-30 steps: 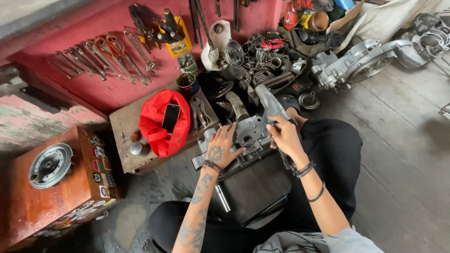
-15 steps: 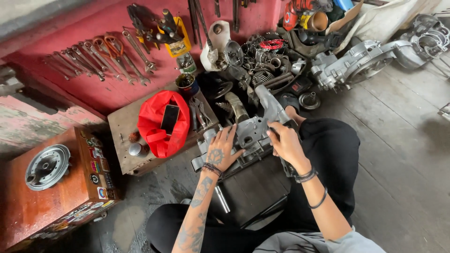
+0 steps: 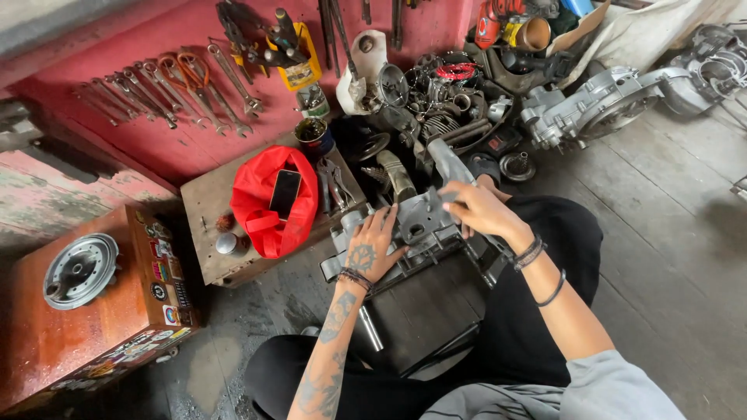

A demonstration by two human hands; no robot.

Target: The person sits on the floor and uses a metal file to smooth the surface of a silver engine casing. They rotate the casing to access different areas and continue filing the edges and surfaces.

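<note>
grey cast-metal engine casing [image 3: 420, 222] sits unmoved on the black stand; right hand [image 3: 478, 210] has shifted slightly, grip pinching its top edge; left hand [image 3: 369, 249] stays spread flat, bracing.

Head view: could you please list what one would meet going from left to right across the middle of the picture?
Round metal hub on the wooden box → red bag with a dark phone on it → left hand → grey engine casing → right hand.
</note>
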